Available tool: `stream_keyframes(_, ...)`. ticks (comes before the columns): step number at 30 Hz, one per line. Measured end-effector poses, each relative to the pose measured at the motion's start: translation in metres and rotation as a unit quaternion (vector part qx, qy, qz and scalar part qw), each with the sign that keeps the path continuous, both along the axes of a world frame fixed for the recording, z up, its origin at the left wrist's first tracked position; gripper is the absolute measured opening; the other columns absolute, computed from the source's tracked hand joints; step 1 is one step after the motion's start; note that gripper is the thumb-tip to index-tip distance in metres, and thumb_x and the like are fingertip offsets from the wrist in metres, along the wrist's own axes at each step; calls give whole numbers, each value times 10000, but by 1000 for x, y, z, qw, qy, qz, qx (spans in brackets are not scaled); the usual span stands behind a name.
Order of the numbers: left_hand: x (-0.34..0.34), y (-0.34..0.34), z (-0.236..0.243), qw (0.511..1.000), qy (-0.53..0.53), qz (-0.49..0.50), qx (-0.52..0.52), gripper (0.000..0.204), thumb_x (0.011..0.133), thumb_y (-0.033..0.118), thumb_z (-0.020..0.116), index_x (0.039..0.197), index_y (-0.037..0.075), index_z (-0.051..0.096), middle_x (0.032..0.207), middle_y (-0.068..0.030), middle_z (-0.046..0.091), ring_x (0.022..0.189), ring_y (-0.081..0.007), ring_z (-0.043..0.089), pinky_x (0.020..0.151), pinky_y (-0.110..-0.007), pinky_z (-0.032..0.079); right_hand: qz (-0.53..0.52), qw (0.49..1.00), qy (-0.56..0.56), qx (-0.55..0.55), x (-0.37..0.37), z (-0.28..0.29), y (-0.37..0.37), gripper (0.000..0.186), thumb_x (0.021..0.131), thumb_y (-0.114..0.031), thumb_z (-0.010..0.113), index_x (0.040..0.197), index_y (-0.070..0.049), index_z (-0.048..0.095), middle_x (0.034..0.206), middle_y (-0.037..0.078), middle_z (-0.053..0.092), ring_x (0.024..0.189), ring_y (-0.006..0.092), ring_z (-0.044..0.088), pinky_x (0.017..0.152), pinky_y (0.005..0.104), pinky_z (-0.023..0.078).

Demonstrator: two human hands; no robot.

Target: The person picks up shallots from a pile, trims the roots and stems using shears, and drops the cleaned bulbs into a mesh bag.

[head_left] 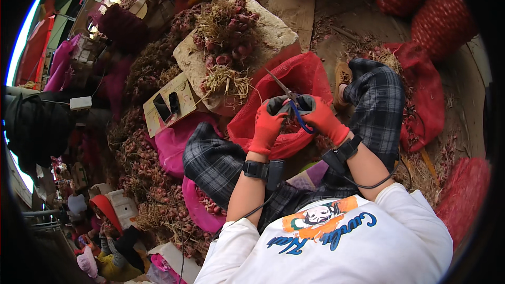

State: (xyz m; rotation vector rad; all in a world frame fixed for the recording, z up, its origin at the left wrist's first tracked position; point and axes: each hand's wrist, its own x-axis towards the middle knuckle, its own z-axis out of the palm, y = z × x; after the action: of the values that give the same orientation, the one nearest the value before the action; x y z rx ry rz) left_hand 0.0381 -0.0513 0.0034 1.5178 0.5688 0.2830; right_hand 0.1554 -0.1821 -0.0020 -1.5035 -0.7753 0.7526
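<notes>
Over the open red mesh sack (311, 70), right red-and-grey gloved hand (322, 117) gripped blue-handled metal scissors (290, 95); left red-and-grey gloved hand (269, 121) curled alongside, contents indiscernible. Safe cutting likely required left-hand clearance from blades (278, 80).

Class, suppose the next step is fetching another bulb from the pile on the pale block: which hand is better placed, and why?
Probably the left hand: it is nearer the pile, while the right hand appears to hold the scissors.
</notes>
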Motion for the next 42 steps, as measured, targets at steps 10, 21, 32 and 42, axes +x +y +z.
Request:
stream_keyframes(10, -11, 6, 30, 904, 33, -171, 392, 321, 629, -1, 688, 938, 69, 634, 895, -124, 590, 917, -310, 561, 815, -402, 440, 51, 931, 360, 6, 10, 2, -13, 215, 793, -84, 643, 977, 20, 607, 767, 79, 639, 596, 123, 601, 537, 240, 493)
stream_keyframes(21, -9, 3, 28, 919, -28, -84, 385, 376, 716, 53, 677, 1083, 82, 599, 995, -131, 597, 927, -322, 581, 771, -370, 477, 38, 974, 220, -31, 2, 21, -7, 198, 772, -108, 676, 913, 26, 634, 755, 56, 644, 591, 86, 585, 539, 218, 466)
stream_keyframes(32, -11, -9, 8, 898, 107, -86, 418, 236, 670, 170, 720, 871, 85, 628, 850, -113, 591, 812, -321, 585, 689, -406, 472, 5, 988, -60, -143, -7, 16, -9, 279, 659, -232, 758, 740, 10, 646, 642, 71, 629, 585, 120, 598, 564, 287, 457)
stream_keyframes(42, -16, 19, -11, 967, 49, -27, 247, 426, 736, 62, 656, 1151, 90, 565, 993, -90, 613, 856, -235, 612, 772, -336, 488, 107, 933, 339, -56, 6, 20, -15, 276, 830, -276, 638, 908, -11, 630, 645, 27, 590, 523, 79, 549, 456, 190, 423)
